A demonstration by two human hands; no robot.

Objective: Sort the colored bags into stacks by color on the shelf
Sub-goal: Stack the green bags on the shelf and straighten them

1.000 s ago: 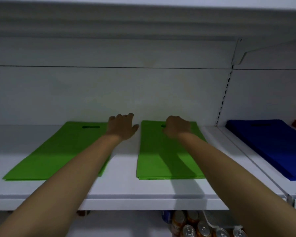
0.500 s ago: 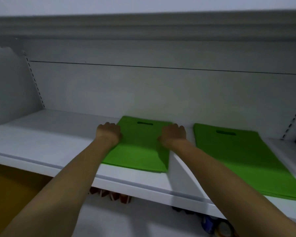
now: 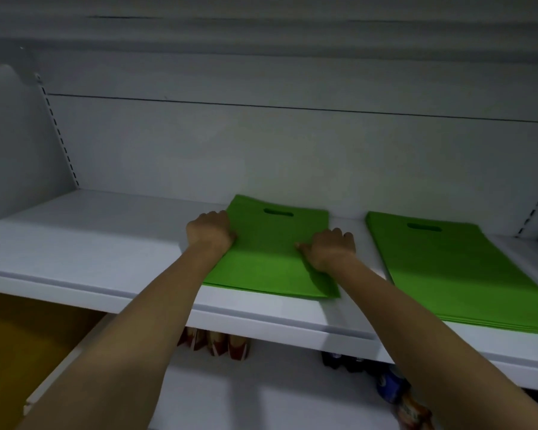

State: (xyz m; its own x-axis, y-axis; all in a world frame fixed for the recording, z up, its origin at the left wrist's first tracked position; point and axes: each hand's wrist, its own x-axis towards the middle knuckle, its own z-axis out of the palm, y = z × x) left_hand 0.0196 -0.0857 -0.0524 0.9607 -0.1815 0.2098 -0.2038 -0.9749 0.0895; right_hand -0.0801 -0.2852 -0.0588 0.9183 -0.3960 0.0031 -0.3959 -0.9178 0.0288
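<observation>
Both hands hold the same pile, one on each side, which looks like a grip meant to lift or shift the whole pile while keeping its edges square. The left hand [image 3: 210, 234] has its fingers curled at the left edge of the left green stack [image 3: 267, 259]. The right hand [image 3: 330, 248] lies on the right edge, thumb on top and fingers bent down over the side. Whether the fingertips reach underneath is hidden.

This stack sits on the white shelf [image 3: 106, 243], its far end almost against the back wall and its near end close to the shelf's front lip. It is a flat pile of thin bright green bags, the top one smooth, with an oval handle slot near the far end.

The right green stack [image 3: 448, 274] of the same colour lies to its right, apart from it, which suggests the two belong together in one pile.
</observation>
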